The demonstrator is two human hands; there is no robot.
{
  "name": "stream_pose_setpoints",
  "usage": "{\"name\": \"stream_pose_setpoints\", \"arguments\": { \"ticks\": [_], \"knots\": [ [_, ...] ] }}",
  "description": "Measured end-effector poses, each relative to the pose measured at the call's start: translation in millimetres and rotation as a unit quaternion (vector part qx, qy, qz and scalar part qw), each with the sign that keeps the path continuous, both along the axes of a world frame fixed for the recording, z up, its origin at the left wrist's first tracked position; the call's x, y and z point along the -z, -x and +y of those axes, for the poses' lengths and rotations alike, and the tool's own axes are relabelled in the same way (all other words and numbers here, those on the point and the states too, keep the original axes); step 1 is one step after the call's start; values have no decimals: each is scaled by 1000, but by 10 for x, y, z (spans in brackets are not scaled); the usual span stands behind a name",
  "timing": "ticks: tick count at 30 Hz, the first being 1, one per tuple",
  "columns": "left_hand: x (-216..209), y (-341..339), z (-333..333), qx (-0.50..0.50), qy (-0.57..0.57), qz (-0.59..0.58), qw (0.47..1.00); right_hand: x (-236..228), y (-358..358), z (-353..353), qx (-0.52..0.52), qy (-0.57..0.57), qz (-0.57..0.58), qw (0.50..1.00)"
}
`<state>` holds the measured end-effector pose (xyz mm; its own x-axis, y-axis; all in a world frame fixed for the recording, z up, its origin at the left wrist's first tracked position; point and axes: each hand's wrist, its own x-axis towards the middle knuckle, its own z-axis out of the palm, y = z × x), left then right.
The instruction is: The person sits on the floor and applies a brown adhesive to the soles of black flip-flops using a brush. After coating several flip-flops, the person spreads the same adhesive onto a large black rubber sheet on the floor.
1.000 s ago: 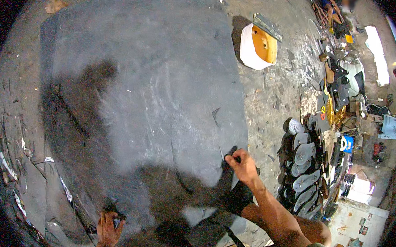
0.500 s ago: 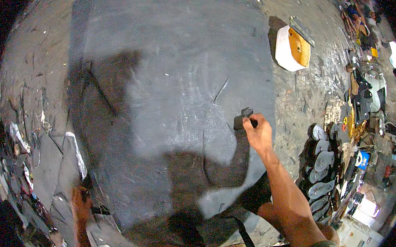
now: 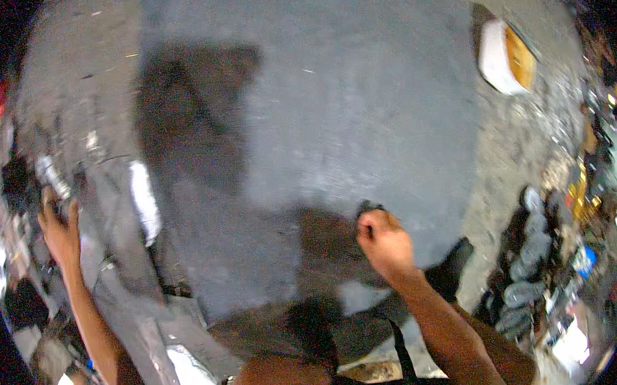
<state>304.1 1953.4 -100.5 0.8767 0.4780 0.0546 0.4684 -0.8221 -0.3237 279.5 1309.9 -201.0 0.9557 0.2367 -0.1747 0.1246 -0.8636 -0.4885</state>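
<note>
Matt grey rubber sheet [image 3: 331, 105]; rough, gritty concrete floor [image 3: 520, 149].

A dark grey sheet [image 3: 332, 119] covers the dusty brown floor [image 3: 520, 149]; a white-and-orange container [image 3: 505, 57] sits beside it.

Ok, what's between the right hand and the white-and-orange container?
In the head view, only bare dark grey sheet, then gritty floor, between right hand and container.
</note>
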Motion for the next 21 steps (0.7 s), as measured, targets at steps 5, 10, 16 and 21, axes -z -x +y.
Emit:
{"name": "stream_pose_setpoints", "arguments": {
  "ticks": [5,10,16,21],
  "knots": [
    [-20,-881,-754,150,-118,-154,970,-193,444,-267,162,-66,189,966],
    [837,-1157,-2344,281,251,-84,923,-106,1508,-850,-200,86,359,908],
    [1700,-1271,-2178,148,251,-134,947,124,1698,-1233,-284,80,273,916],
    [1761,-1086,-429,40,222,-176,958,166,907,-1144,-38,-60,168,983]
  ]
}}
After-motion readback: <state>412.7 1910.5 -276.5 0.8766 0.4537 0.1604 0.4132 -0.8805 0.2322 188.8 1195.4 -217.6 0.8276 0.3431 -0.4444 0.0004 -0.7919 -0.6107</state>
